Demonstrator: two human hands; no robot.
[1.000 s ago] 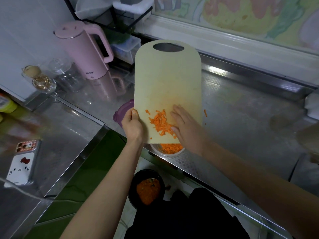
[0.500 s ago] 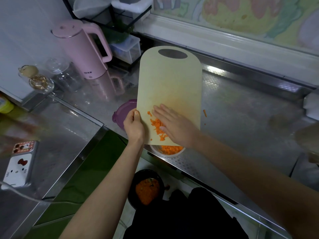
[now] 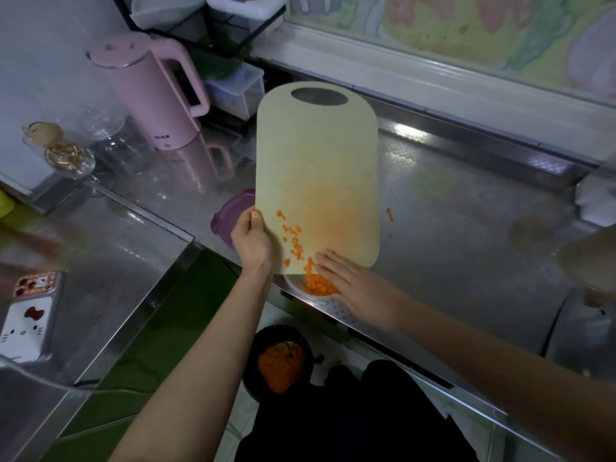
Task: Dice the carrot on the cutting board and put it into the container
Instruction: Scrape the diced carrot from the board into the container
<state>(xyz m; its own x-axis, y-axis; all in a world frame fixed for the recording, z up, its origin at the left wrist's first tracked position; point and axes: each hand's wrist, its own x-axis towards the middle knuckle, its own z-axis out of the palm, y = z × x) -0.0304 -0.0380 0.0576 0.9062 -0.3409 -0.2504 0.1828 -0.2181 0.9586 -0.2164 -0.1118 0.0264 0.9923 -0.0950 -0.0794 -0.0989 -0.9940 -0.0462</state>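
Note:
My left hand (image 3: 250, 243) grips the lower left edge of the pale cutting board (image 3: 316, 155), which is tilted over the counter's front edge. A thin scatter of diced carrot (image 3: 293, 243) clings to the board's lower left part. Below the board's near edge sits a clear container (image 3: 296, 286) holding a heap of orange carrot dice (image 3: 316, 285). My right hand (image 3: 361, 290) lies flat with fingers together at the board's bottom edge, its fingertips over the container's rim. It holds nothing.
A purple lid (image 3: 230, 218) lies left of the board. One carrot sliver (image 3: 389, 215) rests on the steel counter (image 3: 466, 228). A pink kettle (image 3: 150, 91), glass jars (image 3: 113, 138) and a phone (image 3: 28, 315) stand left. A black bowl of orange scraps (image 3: 281, 361) sits on the floor.
My right hand swept down the board from its middle to the bottom edge, pushing most of the carrot dice into the container. The board stayed tilted in my left hand.

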